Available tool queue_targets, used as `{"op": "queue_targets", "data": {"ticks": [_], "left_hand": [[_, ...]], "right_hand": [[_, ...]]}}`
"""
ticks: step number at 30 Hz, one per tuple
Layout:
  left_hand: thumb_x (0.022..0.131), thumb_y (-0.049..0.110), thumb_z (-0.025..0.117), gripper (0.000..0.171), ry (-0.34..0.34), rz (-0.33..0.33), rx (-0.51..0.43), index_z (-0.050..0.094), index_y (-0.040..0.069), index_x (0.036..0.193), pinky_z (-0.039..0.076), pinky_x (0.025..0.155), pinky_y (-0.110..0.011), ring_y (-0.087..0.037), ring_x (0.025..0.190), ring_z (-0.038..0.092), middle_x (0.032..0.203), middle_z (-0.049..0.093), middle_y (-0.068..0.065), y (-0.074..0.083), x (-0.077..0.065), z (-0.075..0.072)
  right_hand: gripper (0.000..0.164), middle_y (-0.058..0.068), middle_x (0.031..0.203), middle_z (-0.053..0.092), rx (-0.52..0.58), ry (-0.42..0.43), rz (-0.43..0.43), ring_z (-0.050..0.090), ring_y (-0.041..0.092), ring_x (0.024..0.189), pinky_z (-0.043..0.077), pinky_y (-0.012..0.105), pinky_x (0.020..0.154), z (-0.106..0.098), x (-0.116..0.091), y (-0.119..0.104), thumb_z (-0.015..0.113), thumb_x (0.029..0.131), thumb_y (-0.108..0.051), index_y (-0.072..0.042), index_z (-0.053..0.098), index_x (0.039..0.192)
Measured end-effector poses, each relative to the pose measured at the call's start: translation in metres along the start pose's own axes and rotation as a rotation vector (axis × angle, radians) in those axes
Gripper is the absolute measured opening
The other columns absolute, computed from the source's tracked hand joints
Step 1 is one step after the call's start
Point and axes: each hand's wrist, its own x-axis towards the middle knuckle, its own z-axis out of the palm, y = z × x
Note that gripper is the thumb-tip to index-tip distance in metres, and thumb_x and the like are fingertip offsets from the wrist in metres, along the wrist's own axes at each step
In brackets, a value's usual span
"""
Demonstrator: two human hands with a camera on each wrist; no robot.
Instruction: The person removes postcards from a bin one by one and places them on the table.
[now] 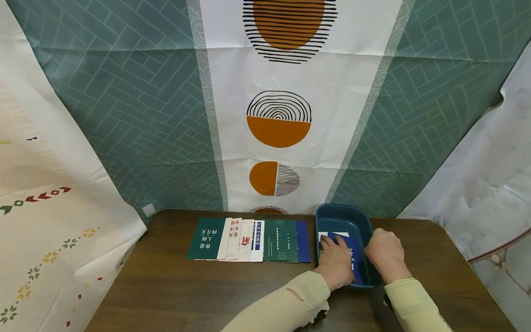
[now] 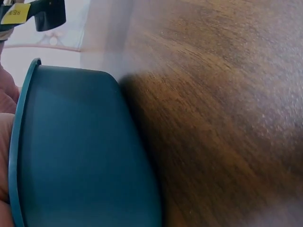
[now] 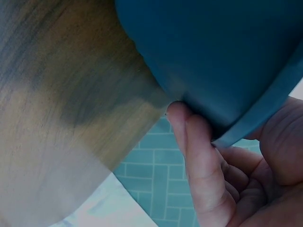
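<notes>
A dark blue-teal plastic bin stands on the right part of the wooden table. My right hand grips its right rim; in the right wrist view, fingers lie along the outer wall with the thumb on the other side of the rim. My left hand reaches into the bin, its fingers spread over a blue card or booklet with white lettering. A white edge shows beyond the fingers. In the left wrist view, the bin's wall hides most of that hand.
Left of the bin, several overlapping cards or booklets lie in a row, from a green one through pale ones to a dark green and a blue one. A patterned cloth hangs behind the table.
</notes>
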Motion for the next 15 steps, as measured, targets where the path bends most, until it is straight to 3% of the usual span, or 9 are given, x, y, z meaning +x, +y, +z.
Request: {"op": "queue_targets", "data": {"ticks": [7, 15], "left_hand": [[0.047, 0.064, 0.079, 0.123, 0.028, -0.002, 0.113, 0.023, 0.016, 0.145, 0.040, 0.088, -0.027, -0.024, 0.114, 0.039, 0.128, 0.043, -0.012, 0.0020, 0.0002, 0.0012], [0.047, 0.053, 0.083, 0.118, 0.065, 0.023, 0.100, 0.027, 0.014, 0.144, 0.042, 0.084, -0.027, -0.022, 0.107, 0.044, 0.125, 0.045, -0.009, -0.0020, -0.0024, -0.0024]], "right_hand": [[0.022, 0.020, 0.072, 0.055, -0.003, 0.008, -0.008, 0.052, 0.027, 0.057, 0.049, 0.047, 0.053, -0.0010, -0.0005, -0.0013, 0.060, 0.075, -0.011, 0.010, 0.056, 0.084], [0.023, 0.022, 0.074, 0.056, 0.005, -0.002, 0.006, 0.052, 0.028, 0.057, 0.049, 0.047, 0.053, 0.0003, -0.0013, -0.0024, 0.060, 0.076, -0.011, 0.010, 0.056, 0.086]]}}
